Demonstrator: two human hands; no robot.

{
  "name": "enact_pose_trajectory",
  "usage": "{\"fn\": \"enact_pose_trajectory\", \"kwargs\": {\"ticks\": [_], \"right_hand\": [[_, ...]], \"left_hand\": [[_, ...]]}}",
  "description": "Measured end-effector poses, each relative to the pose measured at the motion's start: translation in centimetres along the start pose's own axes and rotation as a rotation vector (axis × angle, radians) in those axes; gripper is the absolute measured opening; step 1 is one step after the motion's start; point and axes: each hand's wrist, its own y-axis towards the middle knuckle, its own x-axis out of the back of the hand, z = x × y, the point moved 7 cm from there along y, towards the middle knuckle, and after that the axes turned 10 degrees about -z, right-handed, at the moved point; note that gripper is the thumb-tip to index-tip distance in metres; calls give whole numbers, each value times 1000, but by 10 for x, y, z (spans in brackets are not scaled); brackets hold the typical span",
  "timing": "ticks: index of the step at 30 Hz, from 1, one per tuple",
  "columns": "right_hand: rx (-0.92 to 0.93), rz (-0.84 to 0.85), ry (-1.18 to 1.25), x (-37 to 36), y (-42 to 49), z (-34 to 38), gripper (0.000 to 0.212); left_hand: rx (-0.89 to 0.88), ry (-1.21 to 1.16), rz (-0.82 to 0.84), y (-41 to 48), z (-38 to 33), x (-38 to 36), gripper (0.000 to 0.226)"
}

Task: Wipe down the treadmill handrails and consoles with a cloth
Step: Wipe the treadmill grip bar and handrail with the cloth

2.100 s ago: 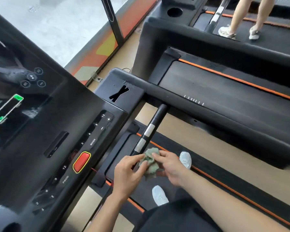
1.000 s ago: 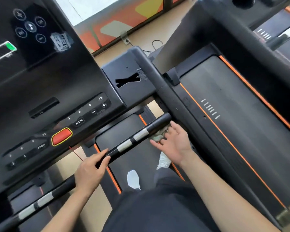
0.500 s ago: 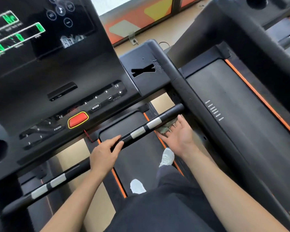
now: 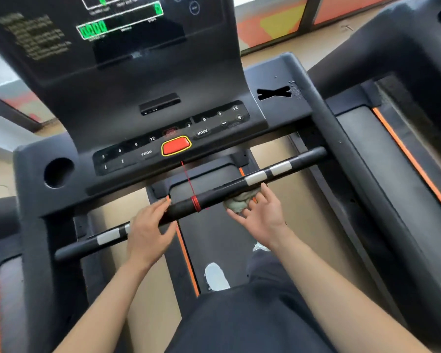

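Tan gym floor (image 4: 148, 289) under a row of black treadmills, orange-striped wall at the far side. Head view: camera had swung since half a second ago, so the console (image 4: 138, 80) sat centred, with the red button (image 4: 176, 146) mid-frame and a cup hole (image 4: 57, 171) at its left end. Handrail (image 4: 214, 197) ran below the console, low left to high right, with a red cord (image 4: 195, 203) wrapped round its middle and silver bands (image 4: 256, 177) further right. Cloth (image 4: 239, 202), grey-green and bunched, was against the handrail's underside just left of those bands; earlier it was beyond them, near the right tip. Right hand (image 4: 262, 215) had slid left along with it, palm up, fingers spread and fairly straight, pressing the cloth to the handrail. Left hand (image 4: 148, 233) lay on the handrail just left of the cord, fingers laid over the top without wrapping it, thumb apart below; blurred. Hands were well apart, cord between them. White shoe (image 4: 215, 276) stood on the belt (image 4: 214, 238) below.
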Motion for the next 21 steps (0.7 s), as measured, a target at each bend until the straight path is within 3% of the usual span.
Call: {"fn": "enact_pose_trajectory", "kwargs": {"ticks": [8, 14, 21], "right_hand": [[-65, 76, -59, -31, -10, -57, 57], [-97, 77, -56, -20, -10, -18, 68], [89, -59, 9, 17, -11, 46, 61]], "left_hand": [[-11, 302, -2, -7, 19, -8, 52], [-49, 341, -63, -9, 18, -7, 50], [-70, 354, -99, -10, 19, -9, 50]]}}
